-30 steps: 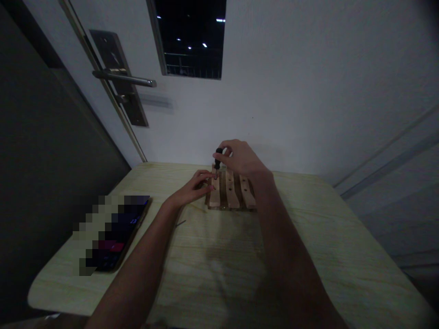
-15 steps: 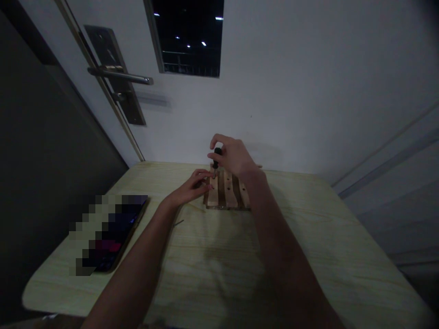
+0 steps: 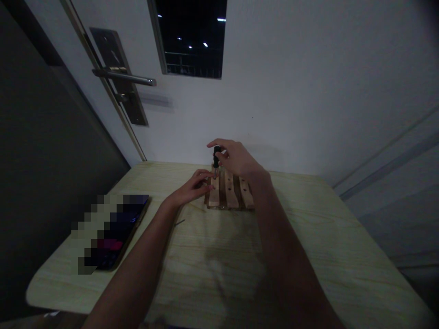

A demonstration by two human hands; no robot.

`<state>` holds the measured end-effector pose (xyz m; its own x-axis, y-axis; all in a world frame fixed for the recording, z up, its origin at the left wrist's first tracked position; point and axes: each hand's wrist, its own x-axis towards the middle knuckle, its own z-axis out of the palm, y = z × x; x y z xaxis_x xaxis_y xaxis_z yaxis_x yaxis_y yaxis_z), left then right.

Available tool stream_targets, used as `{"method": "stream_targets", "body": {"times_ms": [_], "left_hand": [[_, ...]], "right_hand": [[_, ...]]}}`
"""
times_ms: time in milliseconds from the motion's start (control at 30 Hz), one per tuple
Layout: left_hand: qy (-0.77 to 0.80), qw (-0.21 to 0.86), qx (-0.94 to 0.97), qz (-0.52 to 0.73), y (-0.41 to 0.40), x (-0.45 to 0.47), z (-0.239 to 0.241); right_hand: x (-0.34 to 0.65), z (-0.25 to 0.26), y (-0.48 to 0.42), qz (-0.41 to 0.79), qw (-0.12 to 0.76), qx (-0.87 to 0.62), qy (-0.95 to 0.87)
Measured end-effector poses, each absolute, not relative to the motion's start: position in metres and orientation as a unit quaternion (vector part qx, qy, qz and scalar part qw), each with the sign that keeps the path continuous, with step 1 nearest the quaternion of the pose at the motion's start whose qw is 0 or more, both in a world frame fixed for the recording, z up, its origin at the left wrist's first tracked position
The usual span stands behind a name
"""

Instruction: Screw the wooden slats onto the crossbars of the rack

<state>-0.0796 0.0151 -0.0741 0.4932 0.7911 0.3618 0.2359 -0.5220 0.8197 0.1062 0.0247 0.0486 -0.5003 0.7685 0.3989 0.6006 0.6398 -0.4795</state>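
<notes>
Pale table (image 3: 329,237), white door (image 3: 291,91); held screwdriver (image 3: 216,161)

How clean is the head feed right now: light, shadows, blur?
Head view: dim overall; soft shadows on the tabletop, nearer the camera than the wooden slats; bright light spots in the dark window; blocky mosaic over part of the phone; tip of the screwdriver small and soft.

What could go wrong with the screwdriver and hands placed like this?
The black-handled screwdriver, held near upright by the right hand, could slip and jab the left hand, whose fingertips lie close to its tip at the leftmost wooden slat. The thin rod by the left forearm might get knocked away.
</notes>
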Motion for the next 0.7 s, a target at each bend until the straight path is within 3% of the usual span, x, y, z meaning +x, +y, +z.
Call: {"method": "stream_targets", "body": {"times_ms": [700], "left_hand": [[0.317, 0.377, 0.778, 0.391, 0.018, -0.081, -0.079]], "right_hand": [[0.096, 0.045, 0.027, 0.057, 0.306, -0.495, -0.811]]}}
